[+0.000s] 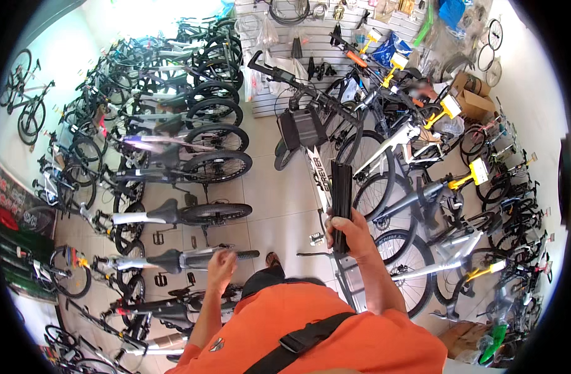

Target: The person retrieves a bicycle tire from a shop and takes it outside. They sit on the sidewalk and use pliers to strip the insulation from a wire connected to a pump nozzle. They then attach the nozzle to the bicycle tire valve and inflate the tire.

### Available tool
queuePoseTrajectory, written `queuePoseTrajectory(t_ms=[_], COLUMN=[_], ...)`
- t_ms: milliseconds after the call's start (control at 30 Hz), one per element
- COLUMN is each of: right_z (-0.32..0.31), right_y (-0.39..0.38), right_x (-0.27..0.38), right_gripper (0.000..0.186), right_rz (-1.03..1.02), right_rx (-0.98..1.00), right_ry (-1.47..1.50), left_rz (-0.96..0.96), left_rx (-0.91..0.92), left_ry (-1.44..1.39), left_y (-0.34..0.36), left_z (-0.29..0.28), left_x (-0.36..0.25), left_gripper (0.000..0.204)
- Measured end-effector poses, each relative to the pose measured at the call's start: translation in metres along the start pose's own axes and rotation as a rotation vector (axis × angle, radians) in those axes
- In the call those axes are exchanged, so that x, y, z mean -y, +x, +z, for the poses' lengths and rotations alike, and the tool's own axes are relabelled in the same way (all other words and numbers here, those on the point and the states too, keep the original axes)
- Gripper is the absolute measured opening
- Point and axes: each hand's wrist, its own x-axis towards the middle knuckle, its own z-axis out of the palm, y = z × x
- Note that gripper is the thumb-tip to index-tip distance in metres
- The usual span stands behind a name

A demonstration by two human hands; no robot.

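- Black bar (341,193): right of centre in the frame, long side running up and down the picture.
- Right hand (354,234): grasping the lower end of the bar, thumb across its near face.
- Left hand (222,267): left of lower centre, fingers curled; cannot tell whether it holds anything. In the picture it overlaps a bicycle tyre (248,255).
- White-framed bicycle (318,177): centre, beside and beyond the bar.
- Bicycle row (166,211): left half of the frame.
- Slatted wall panel (266,105): top centre.
- Cardboard box (475,104): upper right.
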Motion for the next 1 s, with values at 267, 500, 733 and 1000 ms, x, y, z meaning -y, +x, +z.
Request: queuePoseTrajectory(t_ms=[267, 500, 733, 1000], right_z=[0.028, 0.015, -0.007, -0.068], right_y=[0.169, 0.335, 0.454, 0.543], right_x=[0.040, 0.076, 0.146, 0.133], right_gripper=[0.027, 0.047, 0.062, 0.055], right_rz=[-0.144, -0.656, -0.736, -0.497], right_rx=[-0.244, -0.456, -0.570, -0.568], right_ry=[-0.446, -1.064, -1.165, -1.481], left_rz=[0.493, 0.549, 0.585, 0.440], left_rx=[0.624, 0.687, 0.969, 0.962], left_ry=[0.373, 0.527, 0.219, 0.461], left_y=[0.177, 0.297, 0.476, 0.682], left_z=[0.198, 0.358, 0.427, 0.509], left_x=[-0.249, -0.359, -0.435, -0.536], left_gripper=[0.054, 0.048, 0.022, 0.024])
